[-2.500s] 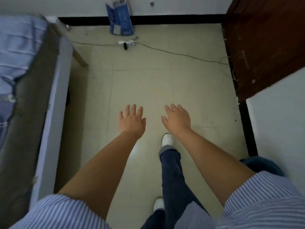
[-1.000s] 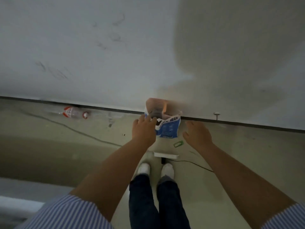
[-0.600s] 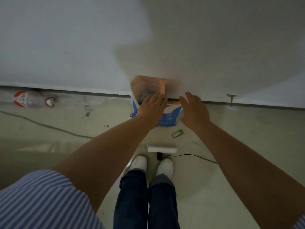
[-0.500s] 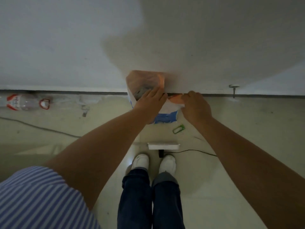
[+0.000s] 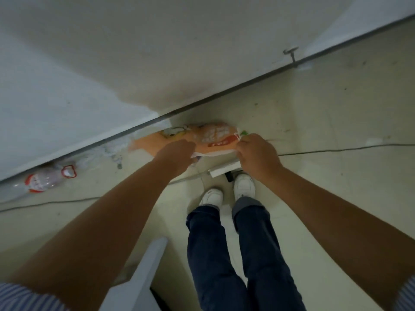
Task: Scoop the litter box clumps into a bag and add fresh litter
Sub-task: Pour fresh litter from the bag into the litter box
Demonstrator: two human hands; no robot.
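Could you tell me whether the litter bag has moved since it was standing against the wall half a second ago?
Yes. The litter bag no longer stands against the baseboard; both hands hold it tipped sideways, orange face up, nearer the white power strip.

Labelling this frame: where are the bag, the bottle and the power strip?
bag (image 5: 215, 136): head view, its orange face.
bottle (image 5: 39, 181): head view, its red label.
power strip (image 5: 224, 170): head view, its white top.

Both hands gripping orange bag

both hands now grip orange bag.
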